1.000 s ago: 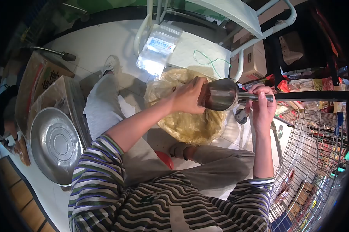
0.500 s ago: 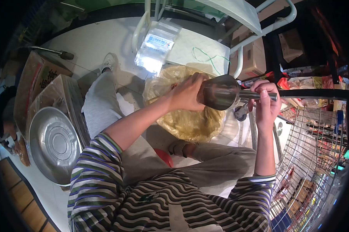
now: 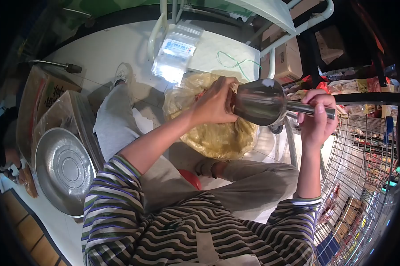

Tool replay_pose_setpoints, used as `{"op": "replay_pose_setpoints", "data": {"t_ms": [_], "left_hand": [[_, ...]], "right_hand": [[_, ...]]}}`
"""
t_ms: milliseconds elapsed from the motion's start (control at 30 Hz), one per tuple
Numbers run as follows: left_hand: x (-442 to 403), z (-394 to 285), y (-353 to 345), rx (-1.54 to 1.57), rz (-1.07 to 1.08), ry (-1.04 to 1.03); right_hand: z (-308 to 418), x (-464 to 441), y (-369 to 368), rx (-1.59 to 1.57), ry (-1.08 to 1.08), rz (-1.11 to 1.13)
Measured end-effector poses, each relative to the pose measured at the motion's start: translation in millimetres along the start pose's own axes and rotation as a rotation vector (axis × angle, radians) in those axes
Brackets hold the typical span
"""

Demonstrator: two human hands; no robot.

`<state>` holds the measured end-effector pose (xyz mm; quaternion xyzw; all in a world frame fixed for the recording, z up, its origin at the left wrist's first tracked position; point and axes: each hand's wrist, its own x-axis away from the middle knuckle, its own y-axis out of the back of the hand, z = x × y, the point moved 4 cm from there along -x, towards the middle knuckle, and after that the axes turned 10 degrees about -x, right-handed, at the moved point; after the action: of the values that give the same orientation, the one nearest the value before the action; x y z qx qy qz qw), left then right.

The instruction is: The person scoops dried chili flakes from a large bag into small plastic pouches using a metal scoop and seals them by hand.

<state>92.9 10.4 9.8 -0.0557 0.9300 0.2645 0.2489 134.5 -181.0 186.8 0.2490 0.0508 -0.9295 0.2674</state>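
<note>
A metal scoop (image 3: 261, 102) is tilted on its side above a yellow plastic bag (image 3: 217, 141). My right hand (image 3: 317, 116) is closed round its tubular handle. At the scoop's mouth is my left hand (image 3: 215, 102), fingers curved at the rim; what lies between them is hidden. Reddish bits show inside the open bag behind my left hand. Beyond the bag, clear plastic bags with a blue-and-white label (image 3: 177, 48) lie on a white board (image 3: 217, 53), near a loose green string (image 3: 238, 63).
At the left a round metal pan (image 3: 68, 170) leans by cardboard boxes (image 3: 53, 91). Another person's hand (image 3: 13, 159) shows at the far left. A wire basket (image 3: 355, 177) stands at the right, with a white metal frame (image 3: 273, 66) in front and a red object (image 3: 189, 178) between my legs.
The scoop and my right hand have moved to the right and tilted a little. My left hand stays at the scoop's mouth, and more reddish bits show in the bag.
</note>
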Motion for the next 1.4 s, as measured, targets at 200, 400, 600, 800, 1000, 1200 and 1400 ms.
{"op": "replay_pose_setpoints", "data": {"t_ms": [200,400,600,800,1000,1200,1400], "left_hand": [[0.6,1.2,0.6,0.071,0.076,0.117],[-2.3,9.2,2.7,0.112,-0.008,0.161],[-4.4,13.0,11.0,0.284,-0.072,0.304],[-15.6,16.2,33.6,0.152,-0.153,0.319],[-15.6,26.1,45.1,0.171,-0.172,0.414],[-11.8,28.9,50.4,0.235,-0.182,0.477],[-9.7,28.2,54.4,0.175,-0.147,0.454]], "right_hand": [[4.5,-1.9,4.6,0.004,0.042,-0.059],[2.6,0.9,23.3,-0.118,0.103,-0.211],[-25.1,5.6,68.6,-0.193,0.019,-0.526],[-131.9,70.2,83.1,0.025,-0.402,-0.519],[-215.0,128.9,27.9,-0.043,-0.678,-0.262],[-265.2,142.9,-7.9,0.488,-0.812,-0.013],[-297.3,158.8,-11.7,0.874,-0.793,0.399]]}}
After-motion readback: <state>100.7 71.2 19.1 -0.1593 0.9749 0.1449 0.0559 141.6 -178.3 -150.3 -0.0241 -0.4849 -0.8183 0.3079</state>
